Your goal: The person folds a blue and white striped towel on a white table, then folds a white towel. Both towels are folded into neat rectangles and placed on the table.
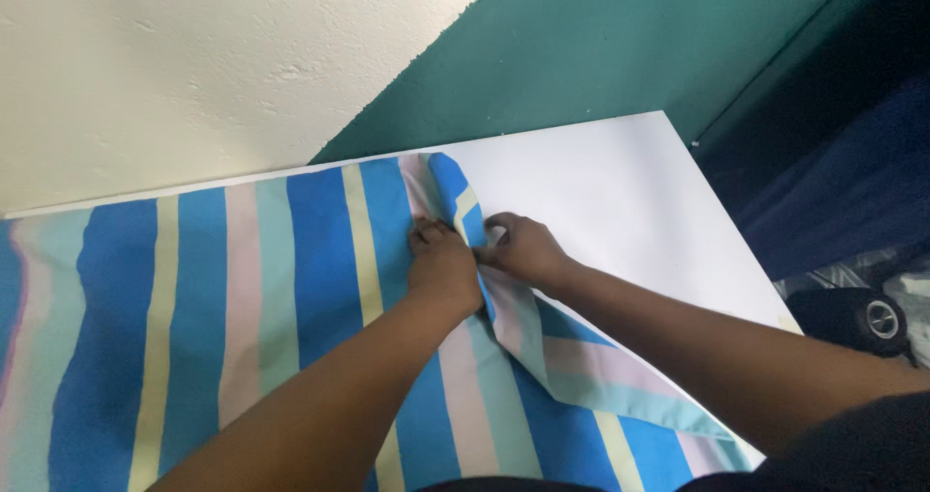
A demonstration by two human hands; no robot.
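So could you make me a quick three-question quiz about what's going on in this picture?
1. True or false: both hands meet at the folded edge of the striped cloth.
2. What does the cloth lie on?
A. a white table
B. a wooden floor
C. a green mat
3. Which corner of the cloth is turned over: the one near the wall or the one near the person?

Key
1. True: the left hand and the right hand pinch the fold together.
2. A, the white table.
3. The one near the wall, by the green wall.
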